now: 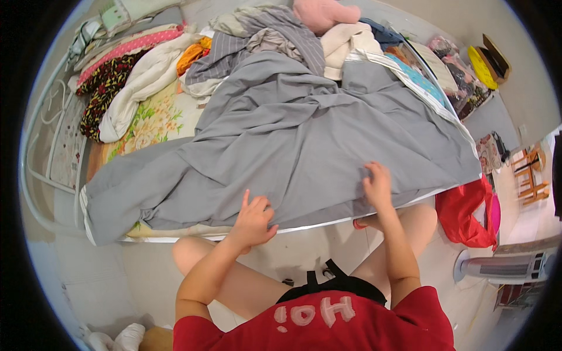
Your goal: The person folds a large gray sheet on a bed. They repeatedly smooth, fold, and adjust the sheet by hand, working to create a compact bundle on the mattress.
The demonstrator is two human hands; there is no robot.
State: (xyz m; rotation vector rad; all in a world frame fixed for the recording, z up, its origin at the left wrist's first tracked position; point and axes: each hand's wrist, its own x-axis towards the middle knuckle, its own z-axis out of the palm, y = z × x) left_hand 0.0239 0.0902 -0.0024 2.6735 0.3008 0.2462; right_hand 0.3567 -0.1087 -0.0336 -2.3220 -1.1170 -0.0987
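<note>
A large grey cloth with a white edge lies rumpled over the bed, its near side reaching the white bed edge. My left hand is over the cloth's near border with the index finger stretched out and nothing held. Further right, my right hand hovers over or rests on the cloth, fingers bent and apart; contact is hard to tell. A floral mattress cover shows left of the cloth. My knees are against or close to the bed's front side.
Grey striped bedding, a pink plush item, a cream garment and a white quilt are heaped at the back. The metal bed frame curves at left. On the right are a red bag and a tower fan.
</note>
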